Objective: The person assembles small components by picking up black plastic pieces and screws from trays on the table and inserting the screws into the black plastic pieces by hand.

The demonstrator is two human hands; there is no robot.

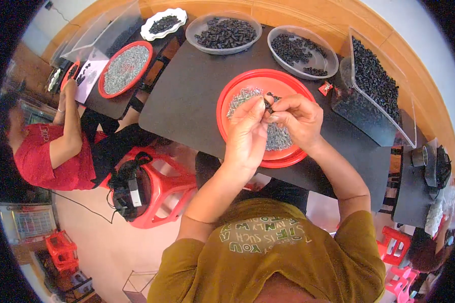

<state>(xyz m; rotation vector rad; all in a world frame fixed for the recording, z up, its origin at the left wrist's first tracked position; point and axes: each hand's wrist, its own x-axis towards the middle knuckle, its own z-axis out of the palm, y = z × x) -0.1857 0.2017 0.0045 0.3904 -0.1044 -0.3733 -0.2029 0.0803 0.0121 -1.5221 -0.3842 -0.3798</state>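
Observation:
My left hand and my right hand meet over a red round tray on the dark table. Between their fingertips is a small black part, pinched from both sides. Its exact shape is mostly hidden by the fingers. Below the hands, many small silver metal pieces, too small to name surely, lie heaped in the tray. Some black bits show at the tray's far side, just beyond my fingers.
Two clear round bowls, one at far left and one at far right, hold black parts. A clear bin of black parts stands at right, near a small red packet. A co-worker in red sits left beside a red stool.

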